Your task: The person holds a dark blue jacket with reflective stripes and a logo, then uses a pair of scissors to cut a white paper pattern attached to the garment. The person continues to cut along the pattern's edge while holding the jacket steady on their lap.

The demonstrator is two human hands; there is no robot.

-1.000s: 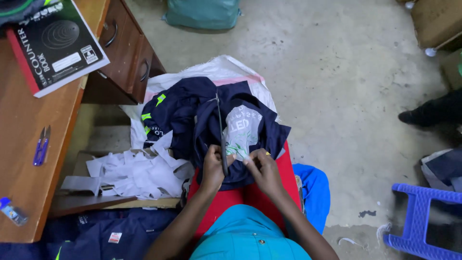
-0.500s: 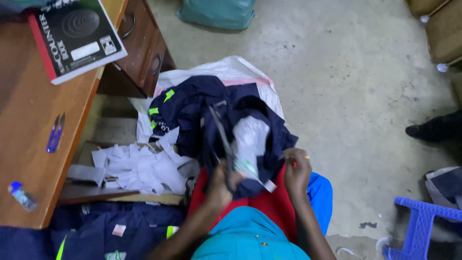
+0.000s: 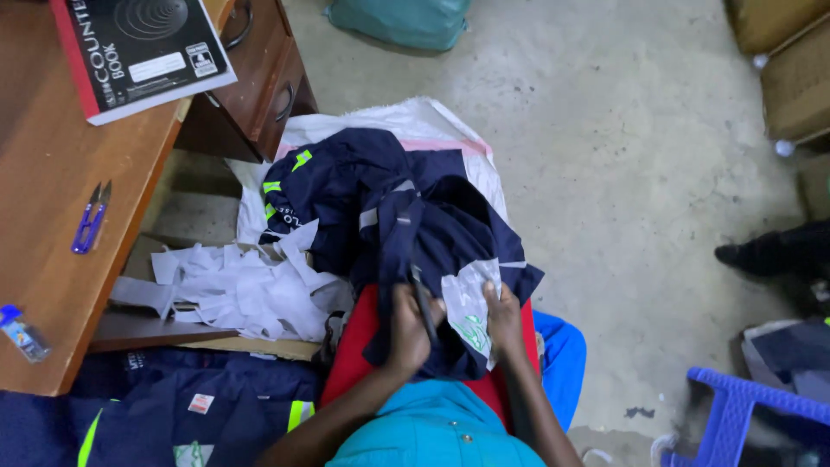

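Note:
A navy garment (image 3: 380, 199) with neon-green marks lies over my lap and spills onto a white sack (image 3: 415, 121) on the floor. My left hand (image 3: 406, 333) grips a dark fold of the garment at a seam strip. My right hand (image 3: 504, 318) pinches the garment beside a translucent white backing patch (image 3: 467, 316) with a green printed design. Both hands rest close together above my red-covered lap (image 3: 359, 346).
A pile of white paper strips (image 3: 242, 285) lies left of my lap. A wooden desk (image 3: 43, 233) at left carries a black notebook (image 3: 143, 47), a blue thread snipper (image 3: 90, 218) and a small bottle (image 3: 22, 333). More navy garments (image 3: 156, 415) lie below it. A blue plastic stool (image 3: 743, 415) stands at the right.
The garment has been pulled closer over my lap and the backing patch has dropped lower, toward my right hand. The view has shifted slightly.

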